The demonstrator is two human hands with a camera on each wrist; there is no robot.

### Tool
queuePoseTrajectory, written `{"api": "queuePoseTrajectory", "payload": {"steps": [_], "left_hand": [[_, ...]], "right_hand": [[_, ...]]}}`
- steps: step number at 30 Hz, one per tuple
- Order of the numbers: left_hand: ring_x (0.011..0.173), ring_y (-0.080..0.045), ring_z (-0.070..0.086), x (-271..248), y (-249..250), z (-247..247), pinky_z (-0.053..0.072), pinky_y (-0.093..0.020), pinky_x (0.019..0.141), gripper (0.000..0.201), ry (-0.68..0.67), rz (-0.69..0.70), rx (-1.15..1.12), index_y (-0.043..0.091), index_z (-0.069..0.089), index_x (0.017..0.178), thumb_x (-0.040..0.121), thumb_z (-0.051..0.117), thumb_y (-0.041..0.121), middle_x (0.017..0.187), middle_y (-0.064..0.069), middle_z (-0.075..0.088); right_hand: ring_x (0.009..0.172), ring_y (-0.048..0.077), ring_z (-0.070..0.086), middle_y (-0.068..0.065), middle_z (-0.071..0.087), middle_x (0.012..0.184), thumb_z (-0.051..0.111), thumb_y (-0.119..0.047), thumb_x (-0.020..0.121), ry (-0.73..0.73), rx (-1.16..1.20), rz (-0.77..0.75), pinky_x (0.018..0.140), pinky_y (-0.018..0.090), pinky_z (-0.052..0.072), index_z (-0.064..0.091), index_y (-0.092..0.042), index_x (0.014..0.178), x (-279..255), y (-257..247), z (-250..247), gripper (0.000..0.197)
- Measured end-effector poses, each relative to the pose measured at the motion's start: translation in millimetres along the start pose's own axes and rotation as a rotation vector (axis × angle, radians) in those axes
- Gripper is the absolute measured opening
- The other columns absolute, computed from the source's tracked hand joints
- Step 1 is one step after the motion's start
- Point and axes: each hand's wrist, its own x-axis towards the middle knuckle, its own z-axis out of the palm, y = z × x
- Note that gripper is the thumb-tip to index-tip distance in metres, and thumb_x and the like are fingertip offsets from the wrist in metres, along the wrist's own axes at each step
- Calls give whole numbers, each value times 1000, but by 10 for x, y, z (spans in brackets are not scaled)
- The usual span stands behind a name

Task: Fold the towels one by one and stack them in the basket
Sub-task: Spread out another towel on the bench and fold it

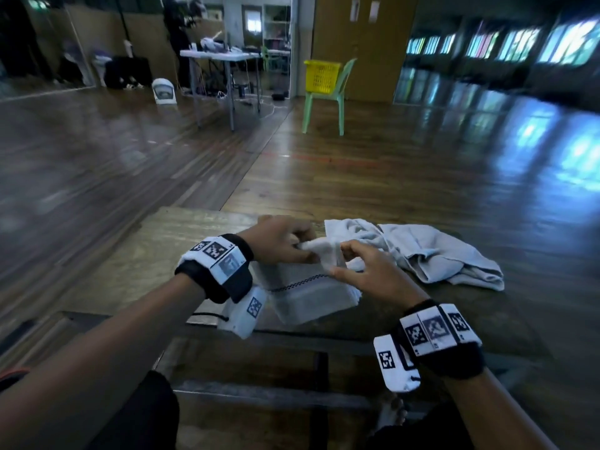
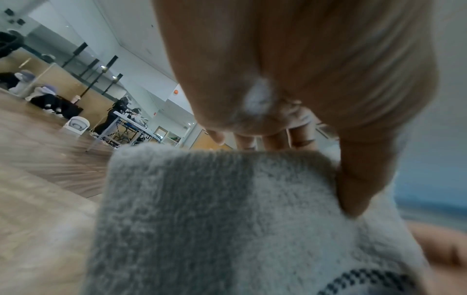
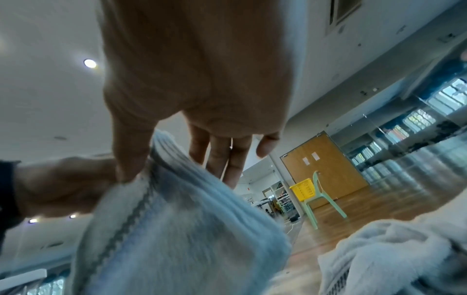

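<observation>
A white towel (image 1: pixel 311 293) with a dark chequered stripe hangs partly folded over the wooden bench (image 1: pixel 194 228), held up by both hands. My left hand (image 1: pixel 300 246) grips its bunched top edge, its thumb (image 2: pixel 361 179) lying on the pile of the towel (image 2: pixel 215 219). My right hand (image 1: pixel 341 258) pinches the same edge just to the right; its thumb (image 3: pixel 131 155) presses the towel (image 3: pixel 177 229) and the other fingers reach behind it. The yellow basket (image 1: pixel 321 76) stands on a green chair (image 1: pixel 337 92) far across the floor and also shows as the basket (image 3: pixel 303 189).
Several crumpled white towels (image 1: pixel 438 254) lie on the bench right of my hands, seen too as a crumpled towel (image 3: pixel 391 249). A grey folding table (image 1: pixel 220 56) with gear stands far back left. Wooden floor lies between the bench and the chair.
</observation>
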Motion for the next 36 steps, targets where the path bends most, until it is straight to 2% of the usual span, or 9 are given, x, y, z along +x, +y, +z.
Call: {"api": "queuePoseTrajectory", "payload": {"steps": [2, 5, 7, 12, 16, 21, 27, 32, 36], "left_hand": [[82, -14, 60, -150, 147, -211, 46, -34, 76, 32, 98, 39, -117, 31, 59, 80, 67, 62, 60, 84, 3, 66], [78, -15, 58, -349, 338, -494, 46, -27, 73, 44, 219, 70, -220, 16, 61, 83, 66, 61, 57, 82, -3, 63], [73, -10, 54, -457, 426, -632, 43, -19, 68, 51, 279, 67, -257, 9, 60, 85, 65, 60, 56, 80, -2, 60], [90, -37, 59, -740, 454, -764, 49, -51, 79, 49, 389, -11, -321, 8, 60, 95, 66, 64, 48, 95, -19, 63], [79, -23, 60, -868, 380, -682, 49, -40, 73, 57, 404, -83, -394, 9, 63, 96, 63, 64, 57, 93, -16, 67], [76, -16, 54, -934, 104, -389, 41, -32, 69, 64, 352, -149, -475, -1, 59, 95, 69, 64, 57, 89, -23, 63], [55, -2, 44, -908, -323, 220, 32, -13, 51, 29, 279, -347, -479, 14, 50, 71, 83, 68, 34, 65, 7, 50], [59, -5, 50, -806, -737, 732, 37, -13, 53, 28, 169, -440, -535, 19, 50, 65, 85, 66, 31, 66, 5, 55], [57, -7, 54, -652, -989, 1040, 41, -26, 57, 30, 95, -487, -443, 16, 55, 67, 81, 68, 39, 64, 4, 60]], "right_hand": [[90, 8, 55, -3, 63, 100, 71, -35, 81, -78, -112, 36, 71, 1, 35, 61, -12, 107, -83, -116, -130, 36], [88, 17, 63, 5, 69, 94, 70, -34, 81, -46, -157, 87, 78, 24, 44, 63, -9, 98, -196, -186, -281, 31], [80, 10, 64, 2, 69, 86, 70, -34, 80, 4, -110, 83, 74, 31, 47, 63, -12, 91, -246, -211, -367, 26], [76, 4, 61, 2, 70, 88, 71, -14, 81, 144, 236, -1, 73, 21, 47, 65, -11, 96, -339, -451, -501, 17], [88, 13, 63, 9, 70, 97, 68, -4, 82, 187, 453, 17, 85, 30, 50, 65, -8, 99, -328, -494, -508, 18], [88, 6, 65, 1, 71, 98, 63, -11, 87, 85, 399, 49, 79, 17, 50, 67, -10, 101, -236, -388, -415, 15], [84, 17, 61, 10, 66, 91, 61, -10, 88, -29, 229, 142, 76, 31, 49, 62, -5, 101, 34, 23, 66, 14], [77, 15, 58, 4, 62, 80, 58, -15, 89, -162, 116, 263, 76, 33, 47, 61, -9, 85, 215, 412, 502, 8], [84, 21, 61, 1, 62, 82, 56, -26, 87, -236, -19, 347, 84, 44, 47, 60, -15, 82, 360, 737, 733, 13]]}}
